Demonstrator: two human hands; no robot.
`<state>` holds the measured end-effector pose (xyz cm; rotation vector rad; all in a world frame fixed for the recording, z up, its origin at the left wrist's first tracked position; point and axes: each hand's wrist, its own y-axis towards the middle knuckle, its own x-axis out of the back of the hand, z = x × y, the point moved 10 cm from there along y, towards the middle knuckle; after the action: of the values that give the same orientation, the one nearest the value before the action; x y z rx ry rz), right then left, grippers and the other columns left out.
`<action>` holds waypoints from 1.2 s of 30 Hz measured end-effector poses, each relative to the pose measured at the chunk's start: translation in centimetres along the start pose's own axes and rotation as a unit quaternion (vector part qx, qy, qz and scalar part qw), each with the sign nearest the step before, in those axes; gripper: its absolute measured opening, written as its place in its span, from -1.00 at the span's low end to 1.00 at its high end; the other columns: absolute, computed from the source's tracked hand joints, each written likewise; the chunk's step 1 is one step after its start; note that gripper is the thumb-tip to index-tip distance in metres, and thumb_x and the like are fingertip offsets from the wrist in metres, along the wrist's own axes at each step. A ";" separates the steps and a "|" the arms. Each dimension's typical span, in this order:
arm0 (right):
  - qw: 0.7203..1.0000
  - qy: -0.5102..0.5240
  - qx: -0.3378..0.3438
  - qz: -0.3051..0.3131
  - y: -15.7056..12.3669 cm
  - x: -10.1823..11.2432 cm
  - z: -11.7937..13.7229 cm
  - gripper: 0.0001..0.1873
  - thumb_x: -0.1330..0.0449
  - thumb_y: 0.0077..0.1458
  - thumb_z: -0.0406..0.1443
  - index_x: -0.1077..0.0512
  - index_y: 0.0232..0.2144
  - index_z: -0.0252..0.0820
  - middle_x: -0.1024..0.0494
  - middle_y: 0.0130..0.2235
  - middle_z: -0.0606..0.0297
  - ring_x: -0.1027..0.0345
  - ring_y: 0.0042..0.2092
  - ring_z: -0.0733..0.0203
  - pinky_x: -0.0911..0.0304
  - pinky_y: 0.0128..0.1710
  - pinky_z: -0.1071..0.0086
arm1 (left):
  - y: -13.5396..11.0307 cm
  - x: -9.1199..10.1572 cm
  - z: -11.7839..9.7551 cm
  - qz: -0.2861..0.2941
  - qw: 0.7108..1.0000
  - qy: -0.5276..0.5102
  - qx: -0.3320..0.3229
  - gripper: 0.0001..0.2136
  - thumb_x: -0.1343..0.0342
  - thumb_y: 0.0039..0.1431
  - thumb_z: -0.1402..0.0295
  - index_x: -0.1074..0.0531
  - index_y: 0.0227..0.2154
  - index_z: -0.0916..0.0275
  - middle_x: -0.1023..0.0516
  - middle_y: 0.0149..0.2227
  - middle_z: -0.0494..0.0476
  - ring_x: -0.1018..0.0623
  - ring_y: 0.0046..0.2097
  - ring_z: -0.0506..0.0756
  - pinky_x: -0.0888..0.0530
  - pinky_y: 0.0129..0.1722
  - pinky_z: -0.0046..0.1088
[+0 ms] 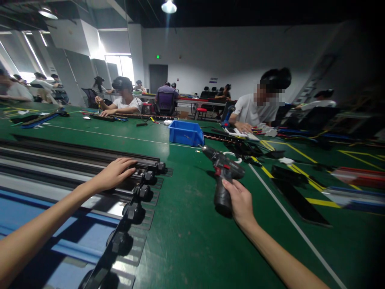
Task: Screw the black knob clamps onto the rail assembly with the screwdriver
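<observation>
Right hand (240, 202) is gripping a cordless drill (224, 170) by its black handle; left hand (116, 174) is lying on the black rails (75, 154), palm down, fingers outstretched. Green table (186, 241) is supporting all parts. Black rails are extending across the left side, with blue panels (99, 228) lying on their near side. Person in a white shirt (255, 106) is leaning over the far right. Blue bin (185, 132) is standing at the far middle. Drill is pointing far left, toward the bin, right of the rails. Black fittings (146, 192) are lining the rails' right ends; slotted tabs (149, 218) are projecting right beside them.
</observation>
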<state>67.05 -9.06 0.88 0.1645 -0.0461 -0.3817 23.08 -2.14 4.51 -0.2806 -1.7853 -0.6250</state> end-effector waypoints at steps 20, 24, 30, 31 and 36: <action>0.869 0.381 -0.276 0.155 2.7 -3.9 -1.6 -0.49 -0.15 0.10 0.09 -0.43 -0.13 -0.18 -0.54 -0.14 0.02 -0.49 -0.08 0.01 -0.52 -0.16 0.18 | 0.3 0.3 0.2 -0.010 1.000 -0.010 0.011 -0.47 0.13 0.33 -0.04 -0.41 0.15 0.18 -0.44 0.17 0.27 -0.40 0.19 0.24 -0.31 0.22 -0.18; 0.817 0.431 -0.329 0.194 3.4 -6.0 -2.4 -0.52 -0.15 0.15 0.05 -0.38 -0.10 -0.20 -0.52 -0.24 0.12 -0.49 -0.16 0.12 -0.51 -0.19 0.30 | 1.9 1.2 -0.8 -0.023 0.998 -0.035 0.046 -0.49 0.11 0.31 -0.05 -0.48 0.04 0.22 -0.50 0.09 0.29 -0.47 0.11 0.25 -0.39 0.12 -0.23; 0.739 0.458 -0.383 0.314 4.6 -10.6 -3.6 -0.66 -0.13 0.24 -0.11 -0.34 -0.11 -0.27 -0.47 -0.27 0.15 -0.43 -0.25 0.20 -0.48 -0.17 0.34 | 6.6 -0.4 -4.5 -0.001 0.994 -0.052 0.101 -0.59 0.06 0.30 0.00 -0.45 -0.12 0.23 -0.61 -0.14 0.25 -0.58 -0.11 0.24 -0.42 -0.22 -0.35; 0.733 0.457 -0.390 0.320 4.8 -11.2 -4.0 -0.66 -0.12 0.25 -0.11 -0.34 -0.12 -0.29 -0.46 -0.27 0.15 -0.43 -0.25 0.20 -0.48 -0.17 0.35 | 7.2 -1.0 -4.7 0.002 0.992 -0.049 0.114 -0.63 0.04 0.29 0.01 -0.44 -0.18 0.23 -0.61 -0.22 0.23 -0.58 -0.19 0.22 -0.39 -0.28 -0.36; 0.726 0.454 -0.411 0.312 5.5 -12.9 -5.5 -0.68 -0.09 0.28 -0.13 -0.37 -0.13 -0.31 -0.46 -0.28 0.14 -0.42 -0.22 0.20 -0.46 -0.17 0.36 | 8.4 -3.3 -4.6 -0.004 0.986 -0.067 0.150 -0.73 -0.03 0.25 0.09 -0.33 -0.19 0.19 -0.58 -0.32 0.13 -0.54 -0.34 0.15 -0.29 -0.39 -0.42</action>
<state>57.51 1.65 -3.84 -0.5630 1.0249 0.4169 31.93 2.74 4.51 -0.1110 -1.9818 -0.3406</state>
